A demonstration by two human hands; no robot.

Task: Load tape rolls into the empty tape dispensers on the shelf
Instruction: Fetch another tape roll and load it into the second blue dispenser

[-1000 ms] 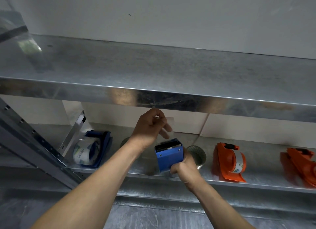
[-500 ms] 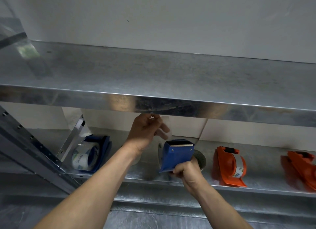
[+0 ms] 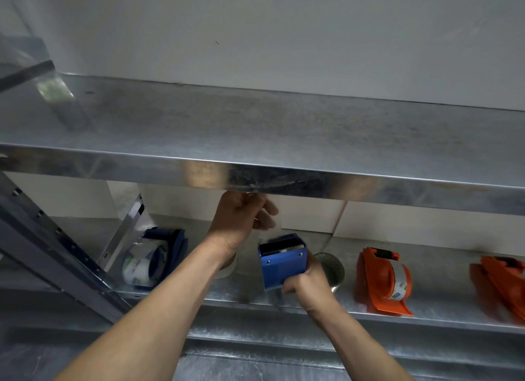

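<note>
Dispenser (image 3: pixel 282 264) gripped at its base by right hand (image 3: pixel 306 287), over front of lower shelf (image 3: pixel 244 294). Faint clear tape end (image 3: pixel 277 227) pinched in left hand (image 3: pixel 241 218), stretched up to just under upper shelf lip (image 3: pixel 369 187). Risk: tape sticking to lip or to itself, owing to cramped clearance there.

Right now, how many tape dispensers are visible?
4: blue dispenser at far left; blue one in right hand; orange dispenser beside it; orange one cropped far right. Others possibly hidden.
</note>
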